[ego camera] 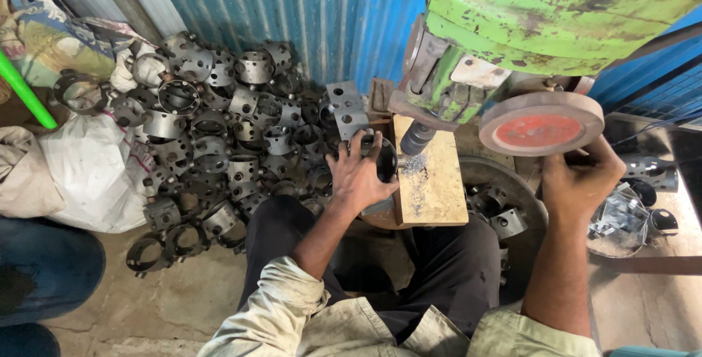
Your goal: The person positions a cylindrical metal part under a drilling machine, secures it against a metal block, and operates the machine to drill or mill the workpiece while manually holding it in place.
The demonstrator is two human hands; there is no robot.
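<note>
My left hand (358, 175) grips a round grey metal ring part (385, 159) pressed against the left edge of a wooden block (437, 181). The dark drill chuck (417, 137) of a green, rusty drill press (541, 13) hangs just above the block, where metal shavings lie. My right hand (581, 178) reaches up under a round red-faced wheel (541, 124) on the machine's right side and holds something beneath it. My dark trousers and pale sleeves fill the lower middle.
A big heap of several grey drilled metal rings (219, 130) lies on the floor at left, against a blue corrugated wall (307, 6). White sacks (88, 174) sit far left. More ring parts (501, 211) lie right of the block, others (651, 174) at far right.
</note>
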